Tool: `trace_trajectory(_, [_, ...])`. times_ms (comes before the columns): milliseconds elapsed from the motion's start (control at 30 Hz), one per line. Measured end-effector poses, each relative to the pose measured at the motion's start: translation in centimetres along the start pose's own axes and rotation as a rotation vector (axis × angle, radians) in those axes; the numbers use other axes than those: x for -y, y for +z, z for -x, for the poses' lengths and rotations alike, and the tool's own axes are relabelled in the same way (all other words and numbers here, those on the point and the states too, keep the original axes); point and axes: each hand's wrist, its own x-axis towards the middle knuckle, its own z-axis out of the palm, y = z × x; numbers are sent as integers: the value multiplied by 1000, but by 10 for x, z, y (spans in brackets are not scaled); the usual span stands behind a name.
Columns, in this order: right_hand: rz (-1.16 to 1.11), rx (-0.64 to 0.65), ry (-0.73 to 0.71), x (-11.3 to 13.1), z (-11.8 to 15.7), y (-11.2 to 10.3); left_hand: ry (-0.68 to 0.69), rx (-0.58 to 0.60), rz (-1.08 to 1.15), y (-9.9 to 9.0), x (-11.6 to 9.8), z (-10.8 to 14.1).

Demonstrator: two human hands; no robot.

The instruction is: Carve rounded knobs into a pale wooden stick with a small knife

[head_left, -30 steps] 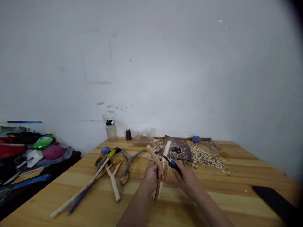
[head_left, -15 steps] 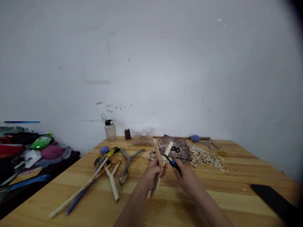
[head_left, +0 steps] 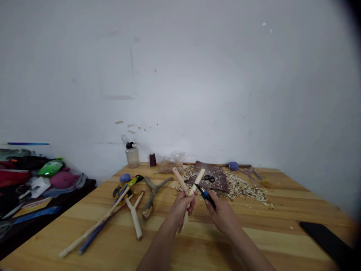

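Observation:
My left hand (head_left: pixel 184 206) is closed round a forked stick (head_left: pixel 198 178), near where its two peeled, pale arms part; its lower end sticks out below the fist. My right hand (head_left: pixel 221 210) grips a blue and black utility knife (head_left: pixel 205 193). The knife's dark blade tip lies at the right arm of the fork, close to or touching it. Behind the hands are black-handled scissors (head_left: pixel 209 178) on a dark brown sheet (head_left: pixel 221 184), with wood shavings (head_left: pixel 242 188) strewn around.
Left on the wooden table are a small peeled fork (head_left: pixel 135 222), a bark-covered forked branch (head_left: pixel 152 197), long sticks (head_left: pixel 84 237) and a yellow-black tool (head_left: pixel 132 182). Further back stand a bottle (head_left: pixel 132 156) and thread spool (head_left: pixel 152 160). A black flat object (head_left: pixel 324 237) lies at right.
The forked stick has turned in my left hand, so its left arm leans further left and the fork shows wider. My right hand with the knife has barely moved.

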Motion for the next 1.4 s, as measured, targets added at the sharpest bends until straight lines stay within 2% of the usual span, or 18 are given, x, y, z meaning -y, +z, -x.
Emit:
trace_trajectory(333, [131,31,-4,6,2,1,43,-97,-14,4,3,-1])
trace_trajectory(900, [244,-16,-39,7,3,5,97,-118,-85,3,-1,0])
trace_trajectory(1133, [326,-42,-66,10,6,-1,135,-192,-334,-1,1,-3])
trace_trajectory(1267, [452,-15,-101,11,4,-4,227,-265,-463,0,-4,-1])
trace_trajectory(1400, [540,-15,-117,15,4,-9,292,-273,-539,2,-4,0])
